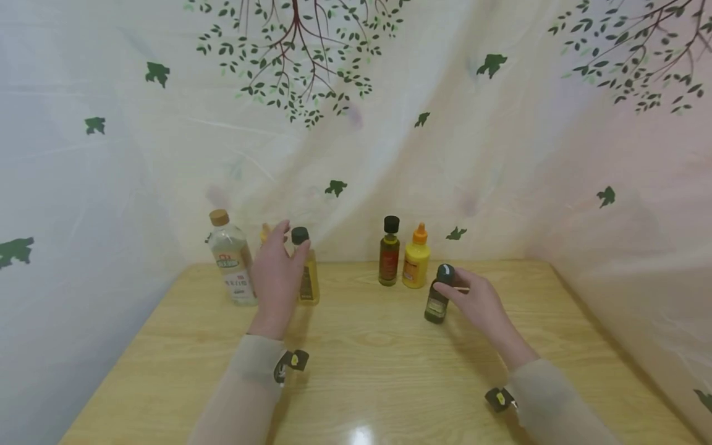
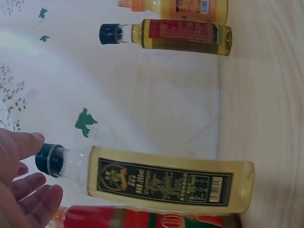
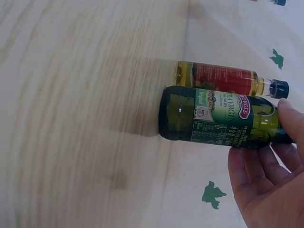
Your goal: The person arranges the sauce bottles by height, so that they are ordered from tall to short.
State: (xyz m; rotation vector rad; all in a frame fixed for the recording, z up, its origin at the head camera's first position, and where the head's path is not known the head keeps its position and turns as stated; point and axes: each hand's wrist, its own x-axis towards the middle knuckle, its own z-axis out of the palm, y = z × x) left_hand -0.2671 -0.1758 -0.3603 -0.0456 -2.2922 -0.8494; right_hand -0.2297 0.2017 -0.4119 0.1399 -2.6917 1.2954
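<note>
My right hand (image 1: 481, 303) grips a dark green olive oil bottle (image 3: 218, 116) by its neck and cap, thumb on one side and fingers on the other. The bottle leans slightly; whether its base touches the table cannot be told. My left hand (image 1: 277, 275) is at the dark cap of a pale yellow oil bottle (image 2: 166, 180), its thumb beside the cap and its fingers loosely spread on the other side. This bottle stands on the table. Behind the left hand, a red squeeze bottle (image 2: 142, 217) is partly hidden.
A large clear bottle with a brown cap (image 1: 233, 269) stands at the far left. A red-labelled oil bottle (image 1: 389, 256) and a yellow squeeze bottle (image 1: 416, 262) stand at the wooden table's (image 1: 367, 358) back edge. A leaf-patterned curtain (image 1: 389, 154) hangs behind.
</note>
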